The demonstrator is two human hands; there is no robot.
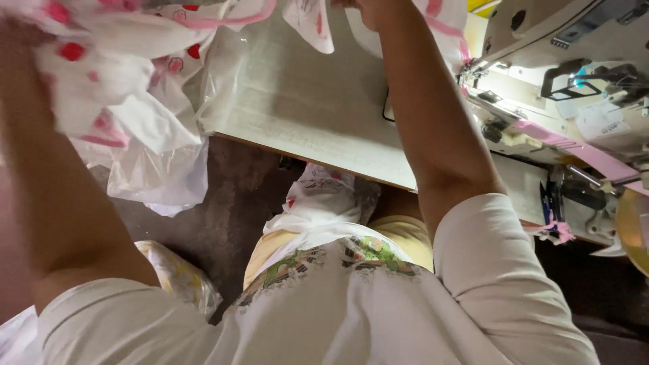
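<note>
White cloth with red and pink prints (pixel 101 74) fills the upper left of the frame, bunched up and lifted above the counter (pixel 304 108). The left hand itself is hidden behind this cloth; only the left forearm shows, going up along the left edge of the frame, so I cannot tell if its fingers are together or apart. The right hand (pixel 362 8) is at the top edge, a little right of the middle, and it is mostly cut off by the frame. It seems to touch another white piece with pink trim (pixel 433 27) there, but the state of its fingers I also cannot tell. The right forearm runs down from there across the pale counter to the white sleeve in the lower right.

A thin clear plastic bag (pixel 162 176) hangs over the left edge of the counter, just under the cloth. At the right of the frame stands a cream sewing machine (pixel 574 74), with a pink strip of tape (pixel 574 149) running across its front. Below the counter edge, in the middle of the frame, a small bundle of white printed cloth (pixel 318 196) lies on the person's lap, on yellow trousers. The floor under the counter is dark.
</note>
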